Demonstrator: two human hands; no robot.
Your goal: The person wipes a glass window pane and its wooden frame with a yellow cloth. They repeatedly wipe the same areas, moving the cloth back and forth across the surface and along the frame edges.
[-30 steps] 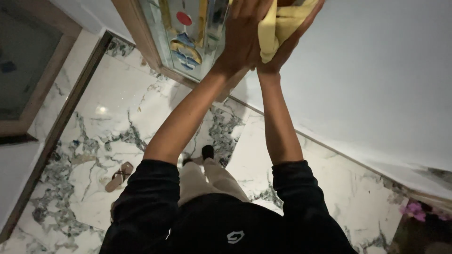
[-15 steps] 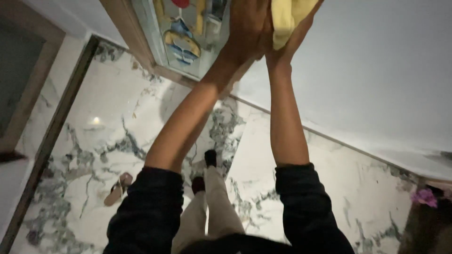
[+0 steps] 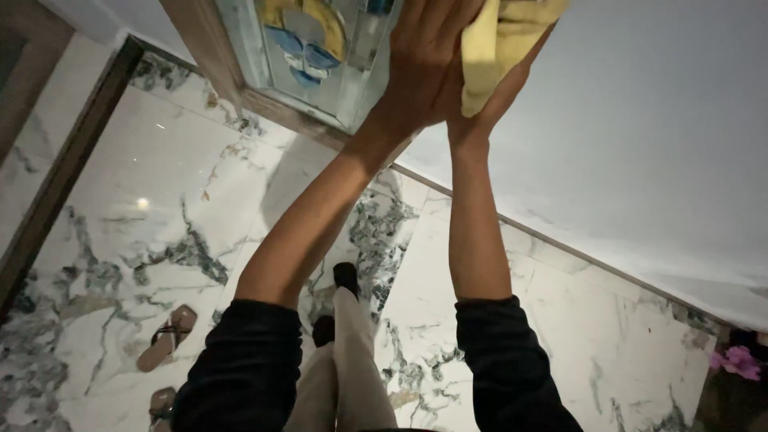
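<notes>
My fingertips cut off at top; both hands, left hand and right hand, clasp yellow cloth. White wall, marble floor.

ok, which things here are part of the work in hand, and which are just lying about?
In use:
- yellow cloth, held between both hands
- left hand and right hand, raised together
- stained-glass panel in a wooden frame, right beside the hands

Lying about:
- sandals on the marble floor
- pink flowers at the lower right
</notes>
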